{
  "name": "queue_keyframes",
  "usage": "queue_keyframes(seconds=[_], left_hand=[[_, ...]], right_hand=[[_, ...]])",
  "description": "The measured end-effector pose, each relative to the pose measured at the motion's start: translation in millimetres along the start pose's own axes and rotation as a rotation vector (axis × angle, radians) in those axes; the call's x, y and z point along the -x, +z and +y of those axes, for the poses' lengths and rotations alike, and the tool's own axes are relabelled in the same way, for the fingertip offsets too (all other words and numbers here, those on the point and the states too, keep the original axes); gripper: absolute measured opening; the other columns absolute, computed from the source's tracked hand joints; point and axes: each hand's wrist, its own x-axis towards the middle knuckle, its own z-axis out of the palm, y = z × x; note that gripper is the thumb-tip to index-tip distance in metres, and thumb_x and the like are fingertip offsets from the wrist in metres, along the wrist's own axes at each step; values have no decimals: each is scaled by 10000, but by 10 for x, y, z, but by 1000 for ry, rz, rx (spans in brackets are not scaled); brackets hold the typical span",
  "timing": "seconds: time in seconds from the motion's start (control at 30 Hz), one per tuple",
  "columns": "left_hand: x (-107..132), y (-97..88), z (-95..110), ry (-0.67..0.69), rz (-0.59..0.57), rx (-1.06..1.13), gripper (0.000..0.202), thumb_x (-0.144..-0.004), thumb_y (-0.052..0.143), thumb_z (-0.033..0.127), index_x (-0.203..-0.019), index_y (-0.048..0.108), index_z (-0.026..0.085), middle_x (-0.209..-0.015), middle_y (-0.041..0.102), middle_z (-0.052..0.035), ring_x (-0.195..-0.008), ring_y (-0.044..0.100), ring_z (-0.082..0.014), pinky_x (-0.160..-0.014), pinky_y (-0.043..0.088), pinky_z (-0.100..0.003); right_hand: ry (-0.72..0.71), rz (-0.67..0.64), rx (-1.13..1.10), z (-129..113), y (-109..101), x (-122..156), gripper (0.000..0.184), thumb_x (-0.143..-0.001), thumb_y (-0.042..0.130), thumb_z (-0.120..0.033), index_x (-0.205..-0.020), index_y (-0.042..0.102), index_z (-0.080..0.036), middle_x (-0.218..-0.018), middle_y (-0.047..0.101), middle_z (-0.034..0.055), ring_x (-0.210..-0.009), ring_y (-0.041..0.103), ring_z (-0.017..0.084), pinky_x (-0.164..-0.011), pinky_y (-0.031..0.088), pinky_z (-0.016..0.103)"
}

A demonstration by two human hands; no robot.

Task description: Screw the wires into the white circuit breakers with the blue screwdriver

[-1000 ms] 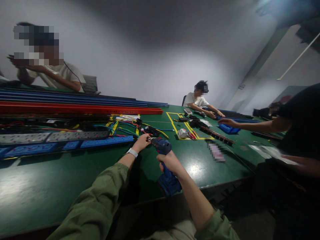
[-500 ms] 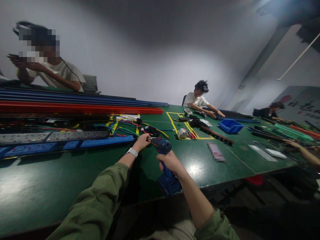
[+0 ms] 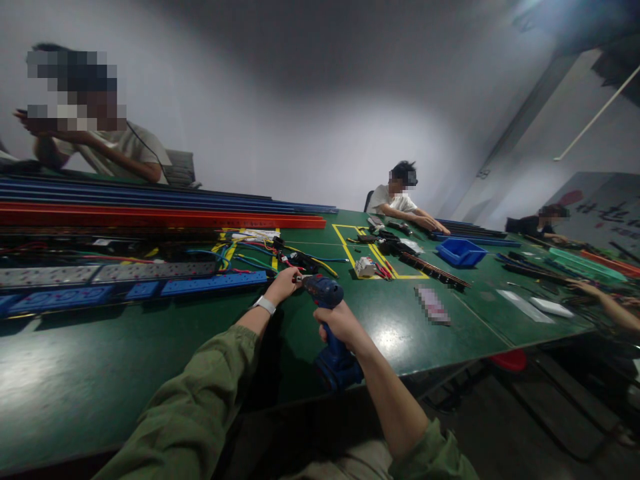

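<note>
A blue cordless drill [image 3: 327, 293] is gripped by its handle in my right hand [image 3: 343, 325], its nose pointing left. My left hand [image 3: 283, 285], with a pale watch band on the wrist, is closed at the drill's tip. What its fingers pinch there is too small to make out. Just beyond that hand lie black connectors [image 3: 303, 261] with coloured wires. To its left runs a long strip of blue sockets [image 3: 215, 283], with a grey socket strip [image 3: 155, 270] behind it.
Orange rails [image 3: 200, 217] and blue rails [image 3: 225, 201] lie along the back left of the green table [image 3: 165, 360]. A circuit breaker block [image 3: 365, 267], a blue bin [image 3: 461, 253] and a pixelated flat item [image 3: 433, 305] lie to the right. Several co-workers sit around the table.
My hands and the drill have barely moved. Across the table, the co-worker's hands have come closer together.
</note>
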Motion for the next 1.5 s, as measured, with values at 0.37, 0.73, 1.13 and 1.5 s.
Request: queue_keyframes(seconds=[0.37, 0.73, 1.13, 1.5], left_hand=[[0, 0, 7, 14, -3, 6, 89, -773, 698, 235, -812, 627, 197, -843, 706, -47, -787, 641, -197, -750, 515, -313], [-7, 18, -39, 11, -12, 59, 122, -765, 717, 264, -813, 629, 194, -863, 718, -61, -802, 662, -208, -763, 543, -328], [-5, 37, -60, 4, 9, 85, 109, -748, 700, 241, -816, 628, 195, -905, 727, -66, -813, 679, -213, -785, 557, -349], [12, 9, 10, 6, -14, 51, 106, -772, 706, 255, -821, 633, 195, -878, 717, -58, -802, 663, -206, -752, 545, -326]], right_hand=[[-5, 0, -11, 60, -6, -34, 159, -715, 593, -167, -853, 530, -214, -441, 495, -88, -342, 489, 120, -407, 386, 211], [-68, -19, -22, 43, -1, -12, 215, -714, 576, -159, -921, 543, -204, -458, 489, -99, -341, 491, 125, -390, 382, 213], [-47, 2, -10, 35, 1, -2, 218, -717, 579, -165, -930, 549, -201, -459, 495, -100, -332, 474, 115, -400, 378, 214], [-57, -15, -10, 101, -30, -66, 217, -715, 587, -175, -926, 547, -203, -471, 505, -93, -345, 503, 124, -393, 387, 220]])
